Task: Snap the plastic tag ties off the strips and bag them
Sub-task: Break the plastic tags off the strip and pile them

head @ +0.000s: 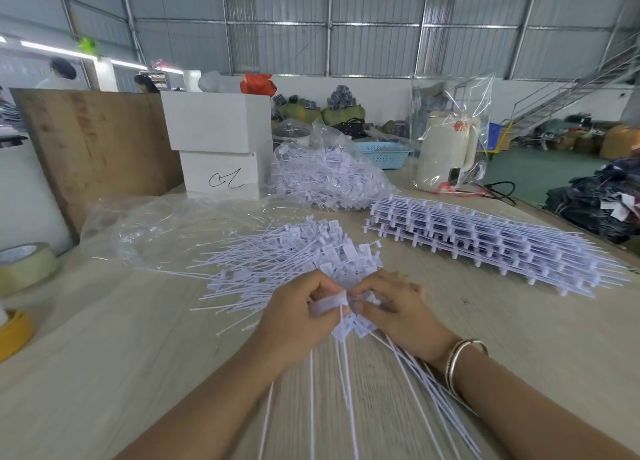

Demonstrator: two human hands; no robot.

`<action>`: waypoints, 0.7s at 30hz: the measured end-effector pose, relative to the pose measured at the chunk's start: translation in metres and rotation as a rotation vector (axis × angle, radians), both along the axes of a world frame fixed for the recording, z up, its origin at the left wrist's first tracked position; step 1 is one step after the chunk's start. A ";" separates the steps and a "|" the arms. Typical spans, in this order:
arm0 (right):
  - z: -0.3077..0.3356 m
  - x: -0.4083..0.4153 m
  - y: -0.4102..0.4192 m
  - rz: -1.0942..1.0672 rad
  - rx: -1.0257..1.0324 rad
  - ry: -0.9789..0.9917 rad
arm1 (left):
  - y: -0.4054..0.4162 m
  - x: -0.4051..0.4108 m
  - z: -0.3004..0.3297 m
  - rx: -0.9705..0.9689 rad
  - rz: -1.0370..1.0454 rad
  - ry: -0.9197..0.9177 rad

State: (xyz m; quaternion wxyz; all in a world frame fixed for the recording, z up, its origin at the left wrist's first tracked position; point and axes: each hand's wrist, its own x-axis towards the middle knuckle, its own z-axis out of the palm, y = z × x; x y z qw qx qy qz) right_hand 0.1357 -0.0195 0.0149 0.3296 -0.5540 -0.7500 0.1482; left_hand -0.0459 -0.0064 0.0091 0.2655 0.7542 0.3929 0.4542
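Tag ties (346,316) pinched by both hands mid-table.

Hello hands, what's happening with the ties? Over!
Left hand and right hand both grip a tie strip. Loose ties piled ahead. Strip stack waiting. Nothing blocking.

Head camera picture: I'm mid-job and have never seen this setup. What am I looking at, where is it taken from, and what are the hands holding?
There is no machine here. A camera worn on a person's head looks forward and down at their two bare hands over a wooden table. The left hand and right hand together grip a bunch of white tag ties, whose long tails trail towards the camera. Just beyond lies a loose pile of ties beside an open clear bag. To the right sits a stack of unbroken strips. Farther back is a filled bag of ties.
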 end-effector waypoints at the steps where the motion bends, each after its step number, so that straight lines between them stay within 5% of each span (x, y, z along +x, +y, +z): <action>1: 0.000 -0.001 0.000 -0.017 -0.013 -0.052 | 0.000 0.001 0.000 0.087 -0.012 0.072; 6: 0.001 0.001 0.001 -0.035 0.029 0.036 | 0.000 0.005 -0.003 0.303 -0.029 0.237; 12: 0.001 -0.006 -0.005 -0.023 0.162 0.153 | 0.005 0.006 -0.008 0.259 0.027 0.172; 21: -0.001 -0.014 -0.006 0.160 0.002 0.115 | -0.005 0.010 -0.005 0.288 -0.026 0.245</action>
